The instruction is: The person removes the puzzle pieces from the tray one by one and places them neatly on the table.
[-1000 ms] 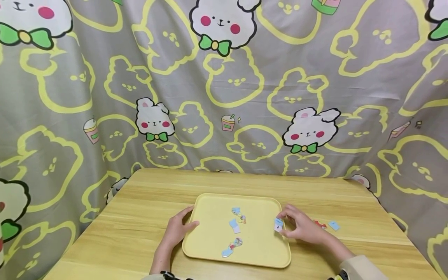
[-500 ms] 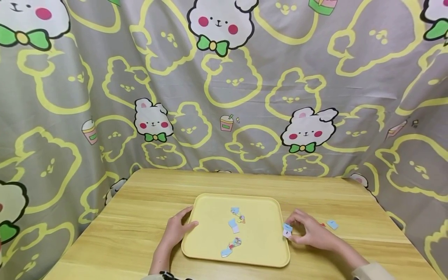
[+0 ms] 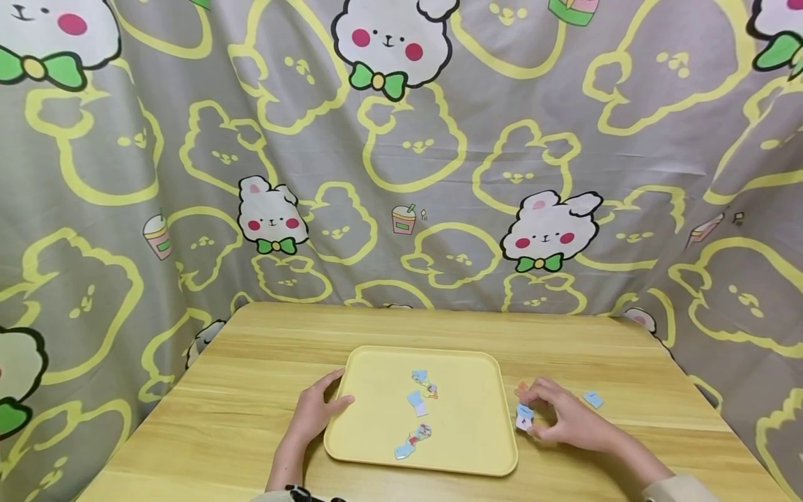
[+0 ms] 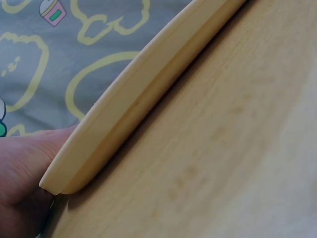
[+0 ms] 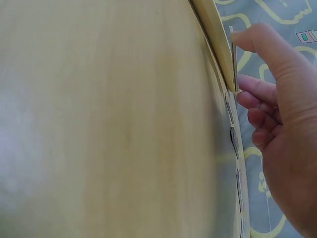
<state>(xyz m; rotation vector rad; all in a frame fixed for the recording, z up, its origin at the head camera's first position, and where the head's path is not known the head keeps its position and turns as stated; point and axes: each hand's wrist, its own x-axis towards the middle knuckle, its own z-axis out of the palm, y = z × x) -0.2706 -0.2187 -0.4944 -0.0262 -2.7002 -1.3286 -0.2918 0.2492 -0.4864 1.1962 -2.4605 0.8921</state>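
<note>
My right hand (image 3: 561,418) pinches a small flat blue and white puzzle piece (image 3: 524,418) just outside the tray's right rim. Seen edge-on in the right wrist view, that piece stands between thumb and fingers. An orange-red piece (image 3: 523,389) lies right behind those fingertips, partly hidden. On the left, my left hand (image 3: 318,411) grips the rim of the yellow tray (image 3: 464,446), its thumb over the edge. Down the tray's middle lie several printed puzzle pieces: a bent pair at the back, a blue and white one (image 3: 417,403) below, and a short chain (image 3: 414,441) nearer the front.
A blue piece (image 3: 592,399) lies on the wooden table (image 3: 301,335) to the right of my right hand. Several thin pieces (image 5: 234,141) show edge-on along the table in the right wrist view. A patterned curtain (image 3: 351,174) hangs behind the table.
My right hand has moved right, off the tray's rim to the table beside it, still holding the blue and white puzzle piece. The left hand stays at the tray.
</note>
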